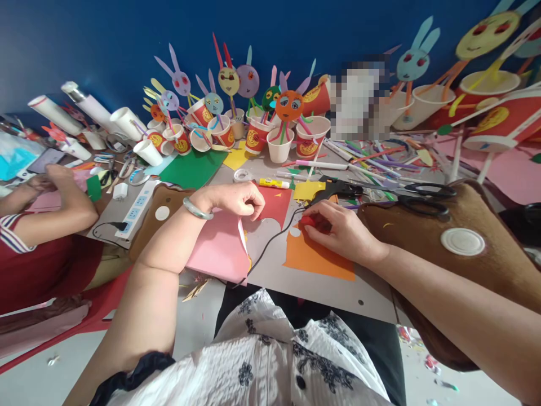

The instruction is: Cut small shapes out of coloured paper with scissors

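Observation:
My left hand (242, 200), with a bangle at the wrist, hovers over pink paper (220, 242) and the edge of a red sheet (276, 207). Its fingers are curled, and whatever they might hold is hidden. My right hand (332, 228) has its fingers closed round a small red piece (313, 221), partly covered by them, above an orange sheet (323, 259). A black cord (270, 239) runs between the hands. Just beyond my right hand lies a black and orange glue gun (338, 190).
Decorated paper cups (279, 148) with rabbit-faced figures line the back. Black-handled scissors (426, 197) rest by a brown cushion (499, 225) at the right. A yellow glue stick (274, 183) lies mid-table. Left are a power strip (137, 208) and another person's arm (63, 217).

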Tool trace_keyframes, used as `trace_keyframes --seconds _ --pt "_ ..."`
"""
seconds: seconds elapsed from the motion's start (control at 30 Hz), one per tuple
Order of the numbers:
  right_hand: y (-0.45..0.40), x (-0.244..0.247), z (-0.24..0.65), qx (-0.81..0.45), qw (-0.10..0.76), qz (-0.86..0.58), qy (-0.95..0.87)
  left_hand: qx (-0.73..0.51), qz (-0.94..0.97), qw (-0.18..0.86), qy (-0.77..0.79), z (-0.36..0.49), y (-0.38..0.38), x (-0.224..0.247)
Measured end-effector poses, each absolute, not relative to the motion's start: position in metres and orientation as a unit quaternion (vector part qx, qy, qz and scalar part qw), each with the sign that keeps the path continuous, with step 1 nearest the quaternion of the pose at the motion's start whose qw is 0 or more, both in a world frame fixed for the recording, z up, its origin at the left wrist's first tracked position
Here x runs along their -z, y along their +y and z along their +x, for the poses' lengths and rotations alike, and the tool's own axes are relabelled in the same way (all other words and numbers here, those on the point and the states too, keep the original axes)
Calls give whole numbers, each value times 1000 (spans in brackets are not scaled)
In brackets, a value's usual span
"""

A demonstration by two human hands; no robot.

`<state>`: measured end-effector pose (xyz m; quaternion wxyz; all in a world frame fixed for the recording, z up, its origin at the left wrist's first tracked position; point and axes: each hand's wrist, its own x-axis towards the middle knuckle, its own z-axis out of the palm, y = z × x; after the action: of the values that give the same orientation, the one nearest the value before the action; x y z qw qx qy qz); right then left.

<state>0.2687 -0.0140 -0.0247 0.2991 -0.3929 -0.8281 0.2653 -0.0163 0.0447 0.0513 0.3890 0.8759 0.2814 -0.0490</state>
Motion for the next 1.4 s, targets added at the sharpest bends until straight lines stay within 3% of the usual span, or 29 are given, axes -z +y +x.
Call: trace_keyframes --seconds 0.23,0.33,0.43,0.57,0.67,1.1,1.4 --pt "-15 23 269 -262 299 -394 -828 -31 863 431 263 -4 34 -43" --pt "-15 23 269 -264 299 -396 -827 -87 874 398 264 16 12 -36" --pt "-15 23 270 -262 296 -390 -832 -115 915 276 271 35 -13 -26" --pt "-16 24 271 -258 296 -383 -836 -23 973 40 226 49 -36 -9" --pt "-17 25 271 -248 304 -383 -836 -15 981 -52 188 52 -42 -1" --pt "-20 25 272 -194 332 -347 -856 -51 982 -56 175 47 -42 -6" --pt "-20 23 272 -196 314 -408 -835 -55 980 -43 186 48 -43 0"
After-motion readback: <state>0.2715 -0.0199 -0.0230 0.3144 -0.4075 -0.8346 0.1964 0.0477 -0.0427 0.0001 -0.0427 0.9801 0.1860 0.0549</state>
